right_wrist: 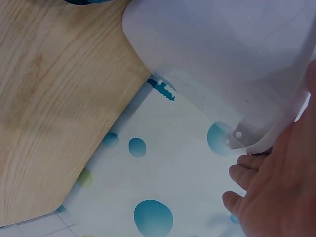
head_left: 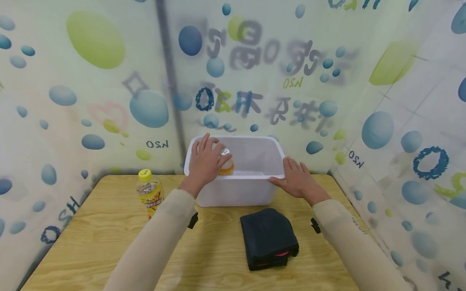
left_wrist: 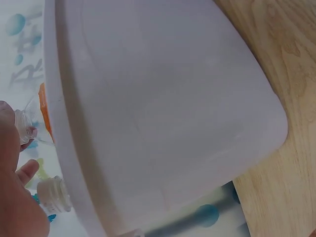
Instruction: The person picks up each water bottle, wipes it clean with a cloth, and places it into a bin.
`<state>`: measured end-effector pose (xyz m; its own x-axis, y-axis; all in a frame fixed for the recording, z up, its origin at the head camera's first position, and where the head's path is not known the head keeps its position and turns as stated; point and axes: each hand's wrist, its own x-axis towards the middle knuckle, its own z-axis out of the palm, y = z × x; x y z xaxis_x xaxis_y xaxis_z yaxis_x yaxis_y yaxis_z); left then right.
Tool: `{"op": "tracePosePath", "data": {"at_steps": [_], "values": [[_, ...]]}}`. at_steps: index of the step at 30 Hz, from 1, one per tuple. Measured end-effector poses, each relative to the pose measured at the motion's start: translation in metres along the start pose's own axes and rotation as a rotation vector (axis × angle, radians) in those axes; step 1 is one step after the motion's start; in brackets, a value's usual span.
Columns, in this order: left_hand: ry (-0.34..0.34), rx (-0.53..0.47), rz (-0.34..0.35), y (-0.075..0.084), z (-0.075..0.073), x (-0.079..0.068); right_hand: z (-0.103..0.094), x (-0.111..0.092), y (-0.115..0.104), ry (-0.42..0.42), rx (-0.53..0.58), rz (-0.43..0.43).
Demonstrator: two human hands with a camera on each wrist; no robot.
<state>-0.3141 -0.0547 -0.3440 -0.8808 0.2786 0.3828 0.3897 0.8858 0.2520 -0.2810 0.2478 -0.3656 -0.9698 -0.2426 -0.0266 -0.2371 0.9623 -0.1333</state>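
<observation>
Head view. The bin (head_left: 236,193), a white plastic box with smooth walls, rounded corners and a flanged rim, stands at the centre of the frame on the far part of the surface (head_left: 94,238), a light board with visible wood grain. The bottle (head_left: 228,165), with a pale round cap and an orange lower band, is inside the bin at the left. The left hand (head_left: 206,161) reaches over the left end of the rim, its thumb at the bottle. The right hand (head_left: 297,180) is at the right front corner of the rim, thumb along the front edge. A yellow-capped bottle (head_left: 150,192), clear with a printed label, stands left of centre. A folded cloth (head_left: 268,236), dark and matte with a small red patch at its near edge, lies right of centre in the lower frame. The wall (head_left: 233,76) carries printed blue and green ovals.

Left wrist view. At the left edge, the left hand pinches the clear, ridged neck of the bottle between thumb and fingers. A second bottle (left_wrist: 54,193) shows its ridged neck just beside that hand, at lower left.

Right wrist view. At lower right, the right hand grips the rim corner, fingers bent beneath it, beside a tab (right_wrist: 239,134) with round spots.
</observation>
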Motion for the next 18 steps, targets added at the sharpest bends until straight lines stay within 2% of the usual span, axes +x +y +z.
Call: {"op": "tracePosePath", "data": {"at_steps": [7, 12, 18], "values": [[-0.035, 0.093, -0.008, -0.0016, 0.0104, -0.0014, 0.0008, -0.0006, -0.0004, 0.006, 0.001, -0.004], [-0.024, 0.16, -0.012, -0.0016, 0.0099, -0.0012, 0.0009, -0.0005, -0.0001, 0.009, -0.001, -0.006], [-0.053, 0.213, -0.021, -0.0028, 0.0061, -0.0007, 0.0008, 0.0002, 0.0005, 0.019, -0.008, -0.004]]}}
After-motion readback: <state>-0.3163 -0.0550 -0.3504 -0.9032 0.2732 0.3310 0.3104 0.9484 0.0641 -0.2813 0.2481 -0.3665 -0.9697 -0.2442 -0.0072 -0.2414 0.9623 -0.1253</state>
